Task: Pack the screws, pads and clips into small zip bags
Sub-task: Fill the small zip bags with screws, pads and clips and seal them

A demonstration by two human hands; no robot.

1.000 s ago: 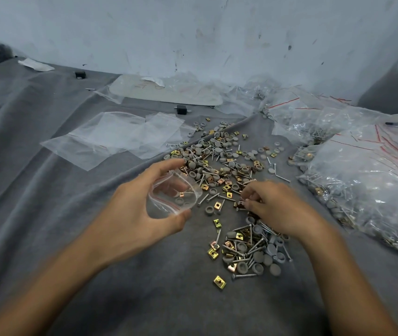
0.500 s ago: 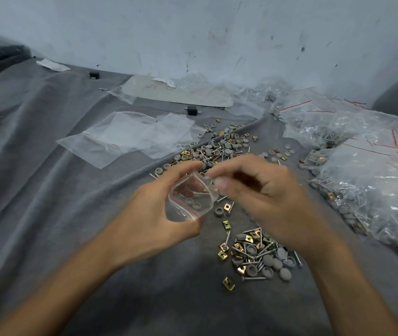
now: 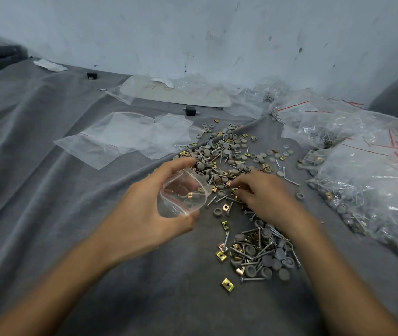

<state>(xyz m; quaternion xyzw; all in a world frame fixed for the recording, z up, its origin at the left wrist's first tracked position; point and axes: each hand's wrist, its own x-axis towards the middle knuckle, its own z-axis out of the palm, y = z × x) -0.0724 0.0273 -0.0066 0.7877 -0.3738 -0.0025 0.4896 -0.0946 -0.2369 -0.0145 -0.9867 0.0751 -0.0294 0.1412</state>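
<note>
Picking parts off the cloth (image 3: 47, 214) to fill a bag.
Filled bags (image 3: 375, 190) lie at right; screws, pads and clips sit loose in a scatter (image 3: 222, 154) mid-cloth. Left hand (image 3: 144, 209) curls thumb and fingers round the bag (image 3: 181, 197), holding its mouth open, a clip (image 3: 189, 195) inside. Right hand (image 3: 263, 197) reaches fingers-down into the scatter just beside it; whether they pinch anything, I cannot tell. Best to keep the mouth wide and close, and lift one piece at a time.

1 opened small zip bag (image 3: 184, 195), 2 black blocks (image 3: 190, 110), min. 2 flat empty bags (image 3: 120, 138). Screws (image 3: 253, 279), pads (image 3: 284, 274), clips (image 3: 227, 284): dozens ea.
</note>
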